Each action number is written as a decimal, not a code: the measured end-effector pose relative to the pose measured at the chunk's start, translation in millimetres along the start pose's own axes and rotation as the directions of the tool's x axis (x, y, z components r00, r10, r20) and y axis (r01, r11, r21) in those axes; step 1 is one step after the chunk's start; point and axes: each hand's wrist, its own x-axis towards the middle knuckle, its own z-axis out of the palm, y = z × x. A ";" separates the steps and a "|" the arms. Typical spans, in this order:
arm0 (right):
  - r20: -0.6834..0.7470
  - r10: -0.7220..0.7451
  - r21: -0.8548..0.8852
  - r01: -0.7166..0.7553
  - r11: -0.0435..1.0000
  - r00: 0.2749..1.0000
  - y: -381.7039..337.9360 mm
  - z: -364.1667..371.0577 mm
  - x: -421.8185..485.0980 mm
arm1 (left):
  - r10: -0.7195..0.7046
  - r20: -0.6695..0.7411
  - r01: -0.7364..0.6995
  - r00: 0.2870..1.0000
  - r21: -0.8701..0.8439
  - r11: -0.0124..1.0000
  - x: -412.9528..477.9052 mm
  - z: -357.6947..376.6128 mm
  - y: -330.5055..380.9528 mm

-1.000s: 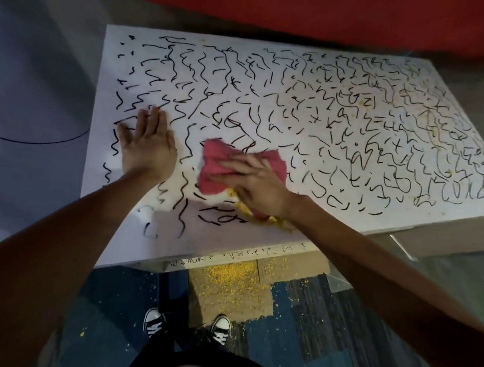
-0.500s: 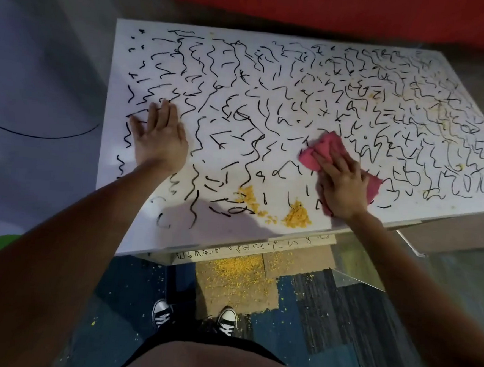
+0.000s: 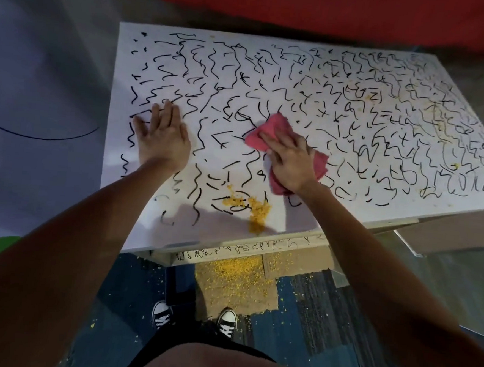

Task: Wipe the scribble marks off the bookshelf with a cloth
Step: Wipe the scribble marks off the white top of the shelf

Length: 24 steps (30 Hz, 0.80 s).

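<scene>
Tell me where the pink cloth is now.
In the head view the pink cloth lies on the scribbled bookshelf top under the right hand, just beyond the yellow crumbs.

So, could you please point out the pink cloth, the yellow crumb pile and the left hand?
pink cloth (image 3: 269,123): head view, bare far-left corner.
yellow crumb pile (image 3: 257,210): head view, dense middle.
left hand (image 3: 163,139): head view, back of the hand.

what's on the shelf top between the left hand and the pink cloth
Head view: only black scribbles on the white bookshelf top; no objects between left hand and cloth.
</scene>
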 end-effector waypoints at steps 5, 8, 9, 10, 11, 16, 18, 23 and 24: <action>0.065 -0.362 -0.018 0.364 0.931 0.930 -18.2 17.1 -0.2 | 0.005 -0.007 -0.005 1.000 0.008 1.000 0.8 0.5 -0.9; 0.007 -0.608 -0.002 0.608 0.794 0.794 -13.9 23.9 -23.2 | 0.007 -0.005 -0.007 1.000 -0.001 1.000 0.6 0.8 -0.2; 0.009 -0.655 -0.009 0.655 0.755 0.756 -10.9 26.0 -30.4 | 0.004 -0.002 -0.004 1.000 -0.007 1.000 0.9 0.8 -0.3; 0.014 -0.692 -0.011 0.692 0.721 0.721 -8.1 27.2 -37.5 | 0.003 -0.001 -0.003 1.000 -0.013 1.000 1.0 0.9 -0.5; 0.012 -0.723 -0.006 0.723 0.691 0.691 -5.0 27.2 -43.7 | 0.003 -0.002 -0.003 1.000 -0.018 1.000 0.9 1.0 -0.9; 0.106 -0.775 0.155 0.760 0.632 0.623 8.0 4.1 -42.4 | -0.006 0.006 0.006 1.000 -0.008 1.000 -0.2 0.1 0.7; 0.046 -0.699 0.157 0.686 0.711 0.714 6.6 1.8 -21.8 | -0.009 0.005 0.009 1.000 -0.010 1.000 0.2 -0.7 0.5; -0.072 -0.552 0.010 0.554 0.833 0.831 -9.1 19.8 -9.5 | 0.001 -0.004 -0.001 1.000 -0.014 1.000 -0.2 -1.5 0.8; -0.084 -0.575 0.007 0.578 0.816 0.814 -8.8 21.6 -16.7 | -0.001 0.000 0.001 1.000 -0.017 1.000 -0.4 -1.3 0.6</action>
